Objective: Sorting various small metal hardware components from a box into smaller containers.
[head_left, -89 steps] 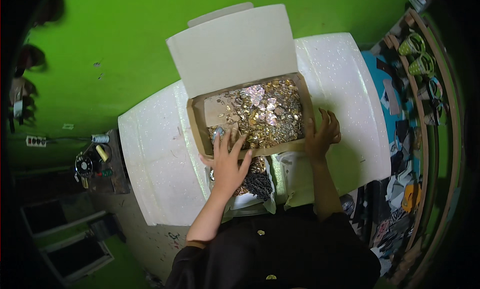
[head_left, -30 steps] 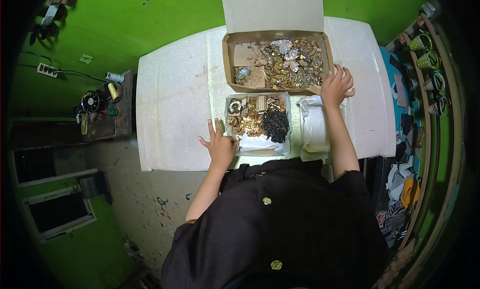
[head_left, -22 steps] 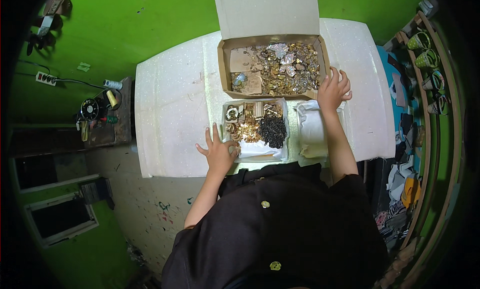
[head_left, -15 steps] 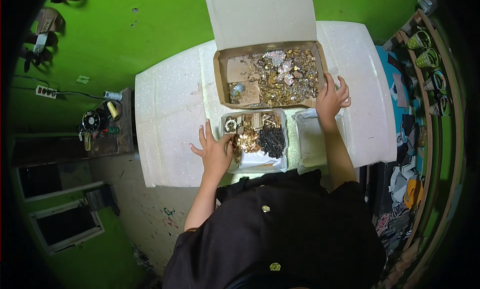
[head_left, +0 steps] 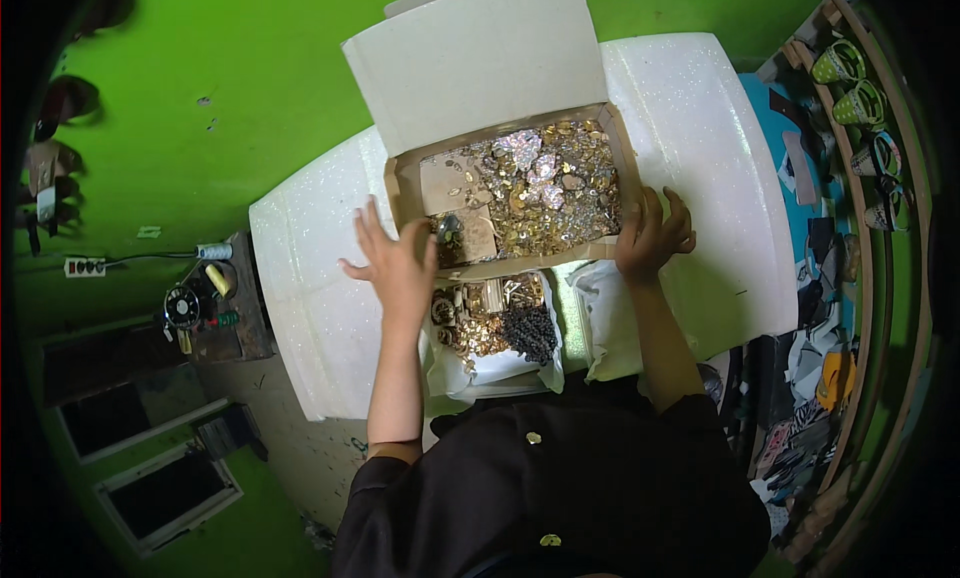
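Observation:
A shallow cardboard box (head_left: 515, 263) with its pale lid (head_left: 480, 63) standing up at the back lies before me. Inside is a heap of small gold and silver ornaments (head_left: 560, 198). My right hand (head_left: 652, 238) grips the box's near right corner between thumb and fingers. At the near left corner, my left hand (head_left: 395, 268) is open, fingers spread, its thumb against or just beside the wall. Nearer me, a lined tray (head_left: 485, 386) holds gold-coloured pieces (head_left: 475, 333) and a mass of black beads (head_left: 530, 333). The box's front edge covers the tray's far rim.
A white-lined tray (head_left: 605, 318) lies on the right, partly behind my right forearm. All this rests on a glittery white tabletop (head_left: 700, 158). A wooden rack with green patterned footwear (head_left: 858, 103) stands at right; thread spools (head_left: 215, 278) sit on a side stand at left.
The box has come nearer to me and turned slightly, its front edge now over the far part of the tray. My left hand has moved from the tray up to the box's corner.

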`<move>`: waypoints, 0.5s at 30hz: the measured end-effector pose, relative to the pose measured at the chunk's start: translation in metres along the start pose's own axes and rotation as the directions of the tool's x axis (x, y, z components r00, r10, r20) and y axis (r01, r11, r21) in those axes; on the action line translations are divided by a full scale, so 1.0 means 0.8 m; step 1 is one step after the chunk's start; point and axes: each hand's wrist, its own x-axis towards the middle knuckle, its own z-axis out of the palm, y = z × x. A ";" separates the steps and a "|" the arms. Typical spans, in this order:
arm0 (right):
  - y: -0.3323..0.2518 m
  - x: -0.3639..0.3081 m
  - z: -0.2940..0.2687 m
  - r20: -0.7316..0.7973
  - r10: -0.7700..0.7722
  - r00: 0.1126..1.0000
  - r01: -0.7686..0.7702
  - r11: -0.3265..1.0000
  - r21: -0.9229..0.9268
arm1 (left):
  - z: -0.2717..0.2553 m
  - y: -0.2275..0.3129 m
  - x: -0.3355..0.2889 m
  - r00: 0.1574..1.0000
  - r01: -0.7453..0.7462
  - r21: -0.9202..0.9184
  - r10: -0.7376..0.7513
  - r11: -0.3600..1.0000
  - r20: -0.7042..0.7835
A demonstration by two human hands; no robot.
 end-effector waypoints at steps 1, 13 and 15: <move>0.001 -0.001 -0.001 0.002 -0.015 1.000 0.015 1.000 -0.004 | 0.001 -0.006 0.009 1.000 -0.006 0.002 0.006 1.000 0.009; 0.002 -0.001 -0.005 0.040 -0.020 0.999 0.019 1.000 0.011 | 0.026 0.043 0.032 0.993 -0.086 -0.100 0.093 0.991 0.067; 0.004 -0.002 -0.005 0.024 -0.002 1.000 0.002 1.000 0.009 | 0.024 0.076 0.043 0.975 -0.203 -0.151 0.214 0.968 0.065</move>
